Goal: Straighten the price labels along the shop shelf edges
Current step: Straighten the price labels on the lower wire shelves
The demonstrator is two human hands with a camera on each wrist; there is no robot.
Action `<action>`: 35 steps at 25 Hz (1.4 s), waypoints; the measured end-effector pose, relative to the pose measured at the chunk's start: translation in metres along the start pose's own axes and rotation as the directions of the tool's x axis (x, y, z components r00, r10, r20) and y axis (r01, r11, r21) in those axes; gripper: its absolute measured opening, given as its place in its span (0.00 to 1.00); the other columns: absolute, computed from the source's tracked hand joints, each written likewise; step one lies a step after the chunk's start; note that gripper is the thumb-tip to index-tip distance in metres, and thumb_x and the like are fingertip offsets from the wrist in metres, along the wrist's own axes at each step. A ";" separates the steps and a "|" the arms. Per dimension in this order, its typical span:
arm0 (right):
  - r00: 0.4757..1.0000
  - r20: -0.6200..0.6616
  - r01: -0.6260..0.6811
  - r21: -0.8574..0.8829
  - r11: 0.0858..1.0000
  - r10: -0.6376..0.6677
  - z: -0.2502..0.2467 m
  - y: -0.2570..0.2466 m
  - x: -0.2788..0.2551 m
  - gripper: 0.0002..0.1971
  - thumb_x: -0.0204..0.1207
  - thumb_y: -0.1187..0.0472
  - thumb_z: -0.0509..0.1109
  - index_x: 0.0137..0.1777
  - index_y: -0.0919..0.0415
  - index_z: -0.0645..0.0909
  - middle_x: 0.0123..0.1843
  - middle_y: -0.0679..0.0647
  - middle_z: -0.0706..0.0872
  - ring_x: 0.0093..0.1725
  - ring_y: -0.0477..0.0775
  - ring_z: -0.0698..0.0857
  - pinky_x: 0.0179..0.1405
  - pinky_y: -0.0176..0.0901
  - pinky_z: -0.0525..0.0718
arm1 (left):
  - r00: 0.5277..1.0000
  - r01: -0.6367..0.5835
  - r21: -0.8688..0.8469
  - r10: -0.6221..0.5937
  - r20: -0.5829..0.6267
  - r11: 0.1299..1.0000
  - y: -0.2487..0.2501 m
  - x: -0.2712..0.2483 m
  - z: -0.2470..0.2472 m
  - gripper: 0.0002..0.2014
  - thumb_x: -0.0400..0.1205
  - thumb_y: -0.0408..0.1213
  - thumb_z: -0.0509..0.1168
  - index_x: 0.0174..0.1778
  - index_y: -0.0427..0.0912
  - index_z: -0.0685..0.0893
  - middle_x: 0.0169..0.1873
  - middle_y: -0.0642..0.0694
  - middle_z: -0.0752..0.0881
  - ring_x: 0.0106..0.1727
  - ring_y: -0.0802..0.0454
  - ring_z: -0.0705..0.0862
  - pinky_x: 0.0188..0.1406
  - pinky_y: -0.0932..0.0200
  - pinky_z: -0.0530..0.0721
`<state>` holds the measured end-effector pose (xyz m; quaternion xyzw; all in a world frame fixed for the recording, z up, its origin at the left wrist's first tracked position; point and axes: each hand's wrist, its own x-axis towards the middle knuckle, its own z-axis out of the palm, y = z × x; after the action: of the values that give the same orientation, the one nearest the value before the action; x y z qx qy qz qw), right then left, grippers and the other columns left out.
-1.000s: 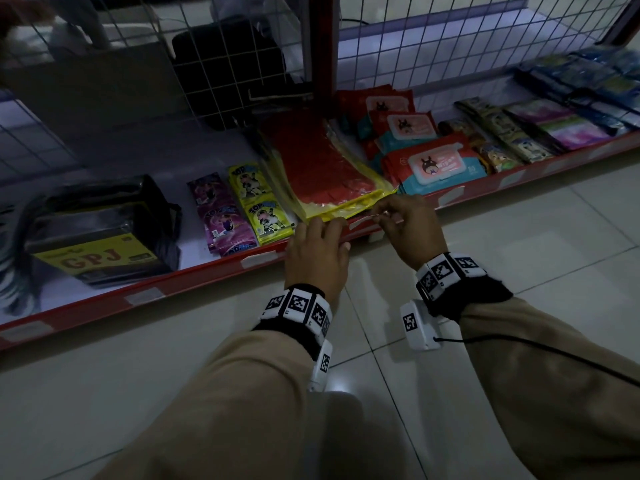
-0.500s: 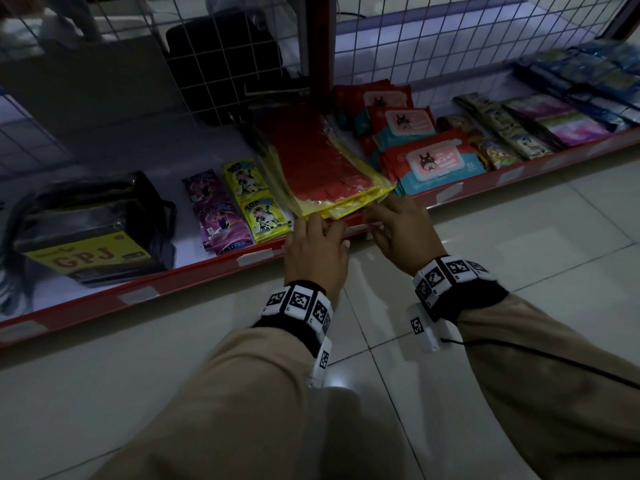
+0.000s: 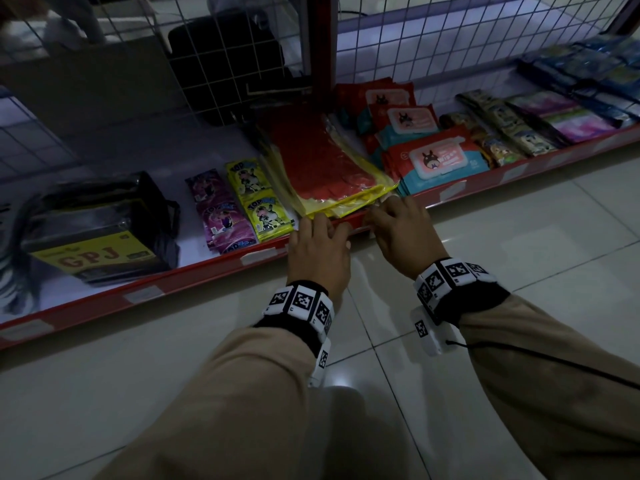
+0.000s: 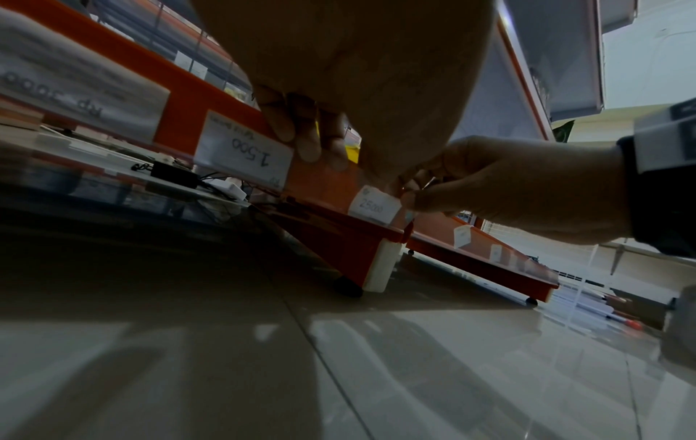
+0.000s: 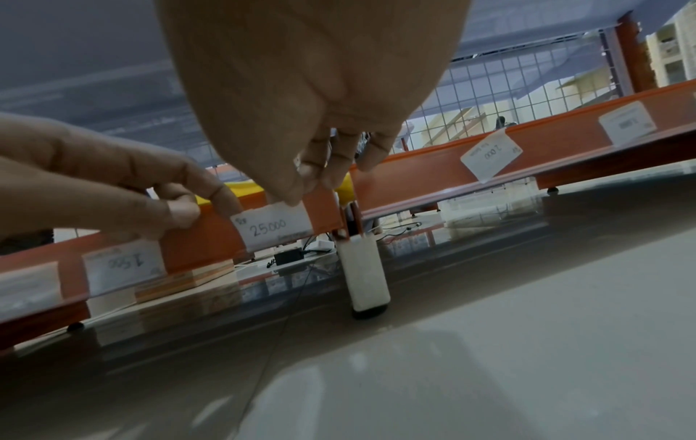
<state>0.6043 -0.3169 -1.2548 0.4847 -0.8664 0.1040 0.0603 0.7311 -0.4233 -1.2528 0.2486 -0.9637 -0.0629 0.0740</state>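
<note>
With the label (image 5: 277, 227) on the rail (image 5: 414, 169) between our hands, left hand (image 3: 320, 251) pinching its left end and right hand (image 3: 403, 233) its right, we risk tearing or skewing it if one hand pulls harder.

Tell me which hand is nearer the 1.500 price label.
Left. The left hand sits just right of the 1.500 label; the right hand is farther right, touching the 25000 label.

Head view looks down; low wrist views share the shelf edge (image 5: 557, 140).
</note>
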 end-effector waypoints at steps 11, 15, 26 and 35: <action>0.998 -0.060 -0.020 0.036 0.999 0.022 -0.004 -0.011 -0.008 0.18 0.67 0.65 0.70 0.59 0.60 0.80 0.60 0.62 0.79 0.57 0.67 0.76 0.50 0.57 0.75 | 0.999 -0.034 -0.058 0.034 0.002 0.998 -0.009 -0.003 -0.005 0.20 0.80 0.32 0.59 0.69 0.47 0.73 0.60 0.45 0.74 0.62 0.45 0.69 0.59 0.53 0.68; 0.996 -0.079 0.047 0.040 0.998 -0.044 -0.005 -0.026 -0.008 0.20 0.62 0.65 0.70 0.57 0.60 0.81 0.58 0.61 0.80 0.56 0.67 0.77 0.48 0.57 0.75 | 0.997 -0.078 -0.115 0.080 0.012 0.990 -0.018 -0.008 -0.011 0.23 0.79 0.29 0.58 0.72 0.44 0.72 0.63 0.45 0.75 0.64 0.45 0.69 0.61 0.56 0.66; 0.997 -0.035 0.068 0.052 0.996 -0.066 0.001 -0.065 -0.001 0.19 0.62 0.63 0.71 0.55 0.64 0.80 0.54 0.63 0.81 0.53 0.66 0.77 0.53 0.59 0.74 | 0.997 0.057 0.030 -0.055 -0.053 0.998 -0.072 -0.043 -0.025 0.26 0.79 0.33 0.59 0.75 0.48 0.69 0.69 0.45 0.70 0.69 0.43 0.66 0.66 0.50 0.64; 0.996 -0.046 0.080 0.034 0.996 -0.078 0.004 -0.084 -0.005 0.22 0.62 0.64 0.70 0.59 0.64 0.80 0.54 0.63 0.81 0.53 0.67 0.78 0.50 0.56 0.78 | 0.998 0.015 0.044 -0.012 -0.064 0.999 -0.082 -0.054 -0.019 0.26 0.77 0.36 0.63 0.73 0.50 0.74 0.69 0.45 0.72 0.69 0.43 0.68 0.65 0.48 0.66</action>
<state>0.6787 -0.3568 -1.2497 0.5173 -0.8429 0.1280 0.0751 0.8197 -0.4694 -1.2529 0.2586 -0.9603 -0.0339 0.0987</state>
